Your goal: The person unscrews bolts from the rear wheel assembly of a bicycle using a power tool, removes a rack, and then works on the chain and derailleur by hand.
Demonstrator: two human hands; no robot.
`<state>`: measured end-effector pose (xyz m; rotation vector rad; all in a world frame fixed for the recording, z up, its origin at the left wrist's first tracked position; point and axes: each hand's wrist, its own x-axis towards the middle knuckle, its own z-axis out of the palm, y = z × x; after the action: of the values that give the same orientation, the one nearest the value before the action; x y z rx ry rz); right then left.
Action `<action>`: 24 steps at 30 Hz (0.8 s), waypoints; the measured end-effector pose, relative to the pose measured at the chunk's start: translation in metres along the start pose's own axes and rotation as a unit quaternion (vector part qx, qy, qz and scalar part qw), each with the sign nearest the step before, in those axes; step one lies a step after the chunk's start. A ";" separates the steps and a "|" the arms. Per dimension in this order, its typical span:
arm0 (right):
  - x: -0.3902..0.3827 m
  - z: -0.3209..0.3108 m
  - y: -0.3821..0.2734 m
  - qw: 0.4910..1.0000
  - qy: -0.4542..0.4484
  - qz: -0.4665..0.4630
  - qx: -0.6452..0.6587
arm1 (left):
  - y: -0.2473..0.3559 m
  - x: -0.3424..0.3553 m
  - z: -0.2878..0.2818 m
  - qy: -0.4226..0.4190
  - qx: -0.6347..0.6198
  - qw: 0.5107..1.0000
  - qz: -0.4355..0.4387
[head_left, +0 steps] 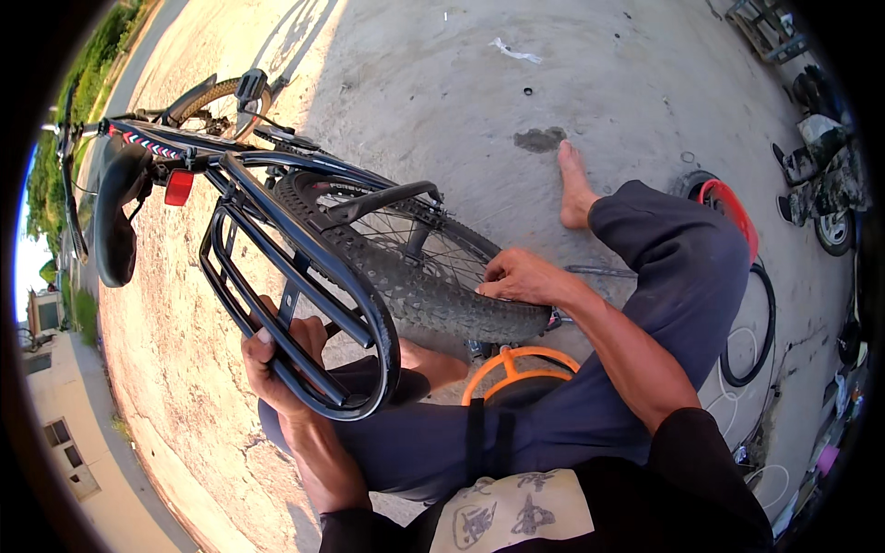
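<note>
Rear wheel [433, 272] of black bicycle sits centre frame over concrete floor [442, 83]. Right hand [521, 276] rests on the knobby tyre's near edge, fingers curled against the tread. Left hand [281, 364] closed around the black rear rack [295, 304], just left of the wheel. Orange ring [516, 364] just below the wheel; saddle [115, 217] far left of it.
</note>
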<state>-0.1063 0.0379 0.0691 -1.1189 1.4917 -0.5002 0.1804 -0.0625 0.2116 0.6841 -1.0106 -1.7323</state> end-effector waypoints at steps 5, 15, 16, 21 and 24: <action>0.010 -0.001 0.029 0.995 -0.038 -0.002 0.088 | -0.002 0.003 0.010 0.011 0.021 1.000 -0.011; 0.012 -0.012 0.076 0.933 0.302 0.043 -0.189 | -0.004 0.008 0.017 -0.034 0.024 0.999 -0.023; 0.014 -0.010 0.066 0.933 0.302 0.041 -0.189 | -0.002 0.006 0.017 -0.026 0.031 0.999 -0.020; 0.005 0.000 0.037 0.992 0.121 0.015 0.031 | -0.005 0.006 0.020 -0.024 0.041 0.999 -0.010; 0.006 0.002 0.028 0.994 0.002 0.067 0.088 | -0.001 0.004 0.010 -0.028 0.019 0.999 -0.016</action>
<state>-0.1145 0.0460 0.0423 -0.8755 1.4846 -0.5303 0.1706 -0.0627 0.2162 0.6813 -1.0797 -1.7723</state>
